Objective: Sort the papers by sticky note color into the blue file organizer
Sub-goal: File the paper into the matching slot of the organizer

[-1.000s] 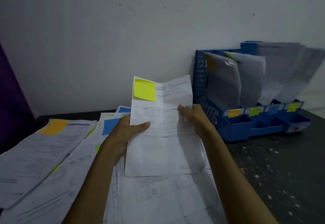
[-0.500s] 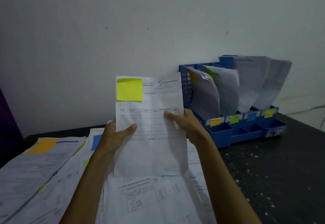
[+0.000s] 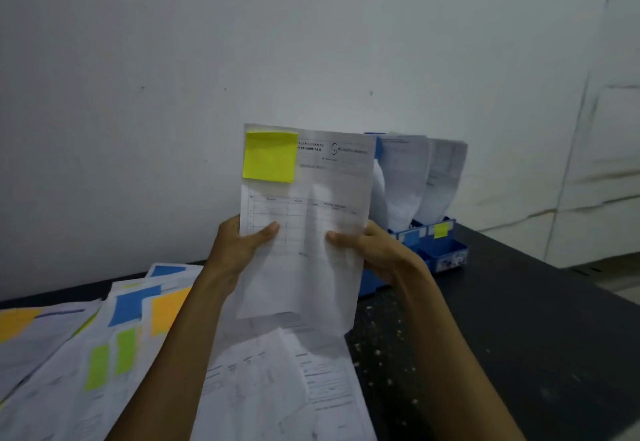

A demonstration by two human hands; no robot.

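Holding one paper [image 3: 311, 232] upright dead centre, pinched between left hand [image 3: 239, 250] and right hand [image 3: 374, 250], thumbs in front. Got a yellow sticky note [image 3: 270, 156] at its 11 o'clock corner. Probably best to swing toward 3 o'clock, match the yellow tab [image 3: 441, 230] on the blue file organizer [image 3: 446, 257], and slide in bottom edge first, held taut.

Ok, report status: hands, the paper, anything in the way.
Left hand and right hand grip white printed sheet with yellow sticky note, upright. Blue plastic file organizer behind it, partly hidden. Nothing seen blocking yellow-tabbed slot.
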